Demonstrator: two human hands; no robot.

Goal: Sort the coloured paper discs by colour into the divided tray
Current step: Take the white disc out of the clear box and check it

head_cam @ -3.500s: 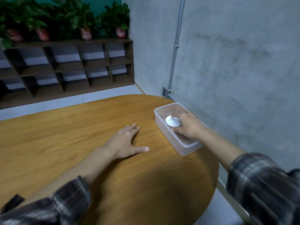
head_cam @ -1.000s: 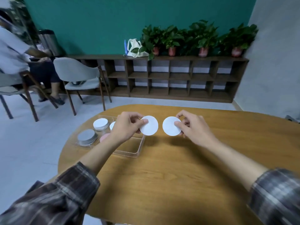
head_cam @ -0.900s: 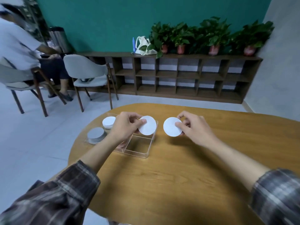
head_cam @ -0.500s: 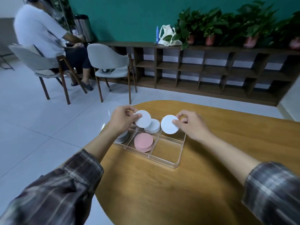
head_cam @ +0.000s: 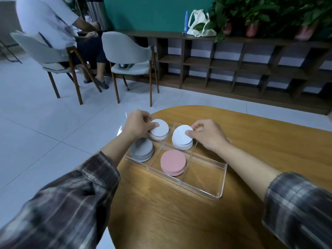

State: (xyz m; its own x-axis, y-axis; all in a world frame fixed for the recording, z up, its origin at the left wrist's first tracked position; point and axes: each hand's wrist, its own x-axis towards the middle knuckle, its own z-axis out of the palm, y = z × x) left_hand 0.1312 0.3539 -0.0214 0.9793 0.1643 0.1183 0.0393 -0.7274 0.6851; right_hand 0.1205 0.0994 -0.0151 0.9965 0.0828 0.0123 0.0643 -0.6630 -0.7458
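– Lowered since the earlier frame: both discs, now at the far compartments of the divided tray point(head_cam: 223, 180).
– How are they held?
– The left white disc point(head_cam: 159, 127) is pinched between thumb and curled fingers of the left hand point(head_cam: 137, 124); the right white disc point(head_cam: 182, 134) likewise by the right hand point(head_cam: 209, 134). A grey stack point(head_cam: 142, 150) and a pink stack point(head_cam: 172, 161) are seen in the nearer compartments.
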